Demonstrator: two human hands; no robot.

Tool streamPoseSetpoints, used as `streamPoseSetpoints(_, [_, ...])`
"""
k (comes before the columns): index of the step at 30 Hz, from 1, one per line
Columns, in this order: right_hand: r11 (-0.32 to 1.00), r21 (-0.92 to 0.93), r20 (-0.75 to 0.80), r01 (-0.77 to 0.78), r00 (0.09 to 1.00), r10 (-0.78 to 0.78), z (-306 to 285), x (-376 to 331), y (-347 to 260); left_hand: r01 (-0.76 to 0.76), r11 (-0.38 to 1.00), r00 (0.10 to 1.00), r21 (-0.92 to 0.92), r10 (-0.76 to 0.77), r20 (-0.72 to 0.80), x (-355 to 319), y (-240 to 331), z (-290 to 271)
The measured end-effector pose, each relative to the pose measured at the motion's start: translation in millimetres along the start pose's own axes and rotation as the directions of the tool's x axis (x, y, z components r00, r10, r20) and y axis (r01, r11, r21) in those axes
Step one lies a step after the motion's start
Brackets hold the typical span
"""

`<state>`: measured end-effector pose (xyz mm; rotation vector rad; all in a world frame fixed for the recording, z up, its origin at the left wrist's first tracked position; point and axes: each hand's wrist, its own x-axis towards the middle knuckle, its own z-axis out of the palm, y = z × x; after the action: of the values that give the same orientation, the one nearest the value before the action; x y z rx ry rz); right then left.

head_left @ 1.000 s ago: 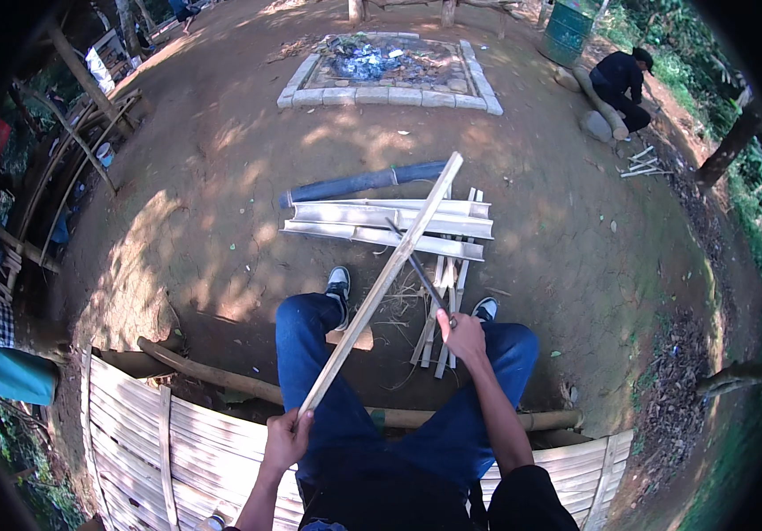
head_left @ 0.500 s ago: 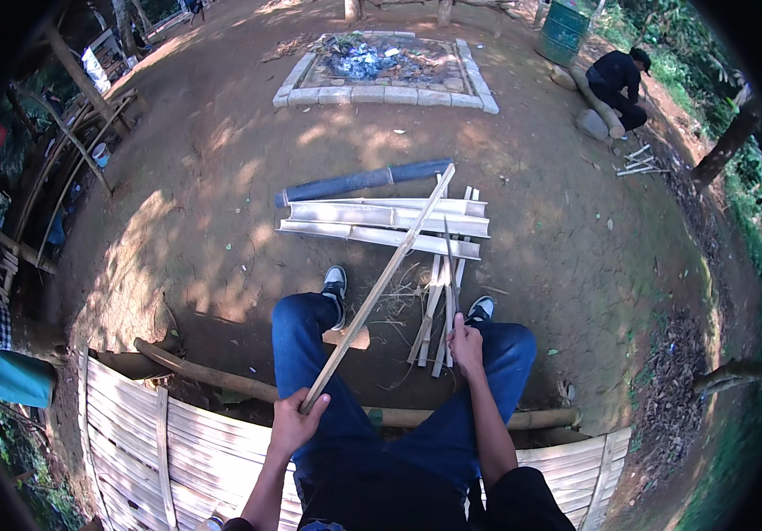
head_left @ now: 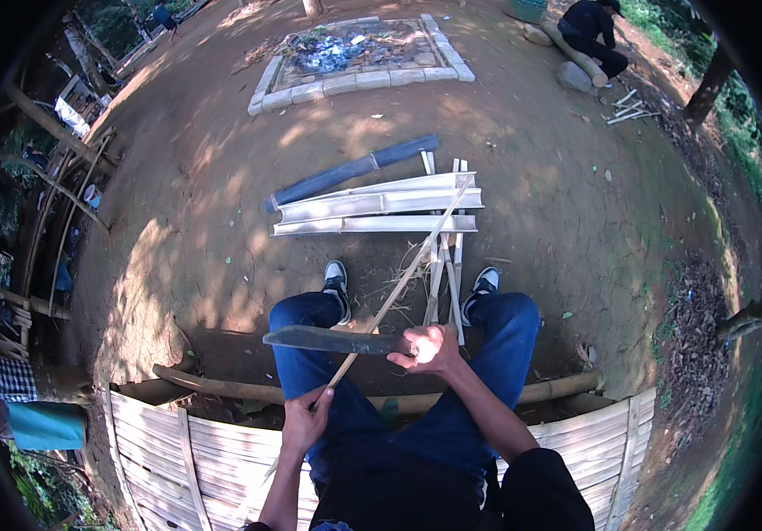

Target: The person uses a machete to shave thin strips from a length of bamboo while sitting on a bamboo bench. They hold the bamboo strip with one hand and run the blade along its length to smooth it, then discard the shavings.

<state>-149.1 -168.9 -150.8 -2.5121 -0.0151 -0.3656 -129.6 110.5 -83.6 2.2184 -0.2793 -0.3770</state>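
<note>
Down between the knees, the left hand (head_left: 304, 423) is closing its fingers around the near end of a thin bamboo strip (head_left: 398, 283), wrist low over the lap, forearm coming up from the lower edge. That strip is running as a long, pale, narrow slat from the fist up and to the right, its far tip lying over the split bamboo pieces (head_left: 376, 205) on the dirt ground (head_left: 558, 195). The right hand (head_left: 429, 348) is wrapping tight around the handle of a machete (head_left: 328, 339), arm bent over the right thigh; the broad, dull grey blade is pointing left, lying flat and crossing the strip just above the left fist. Both legs are wearing blue jeans, feet in dark sneakers (head_left: 336, 281). A dark round bamboo pole (head_left: 354, 171) is lying beyond the pale halves, and a woven bamboo platform (head_left: 177, 451) is sitting under the person.
</note>
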Motion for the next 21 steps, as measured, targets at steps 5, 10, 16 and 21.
streamPoseSetpoints(5, [0.993,-0.046,-0.062,0.105,0.992,-0.108,-11.8,10.6,39.5,-0.055,0.987,0.998,0.151,0.052,0.027,-11.6,-10.4,-18.6])
streamPoseSetpoints(10, [0.744,0.254,-0.102,-0.618,0.748,0.656,-22.3,21.5,82.9,-0.030,0.969,0.998,0.244,0.015,0.063,-20.1,-18.9,-37.6])
streamPoseSetpoints(16, [0.952,0.192,0.075,-0.239,0.971,0.228,-14.8,-9.3,57.8,-0.108,0.925,0.990,0.364,0.065,0.128,-13.2,4.8,-15.0])
streamPoseSetpoints(21, [0.978,-0.053,-0.104,0.201,0.973,-0.206,24.3,-20.5,58.7,-0.105,0.901,0.992,0.422,0.065,0.107,-2.8,0.4,-14.3])
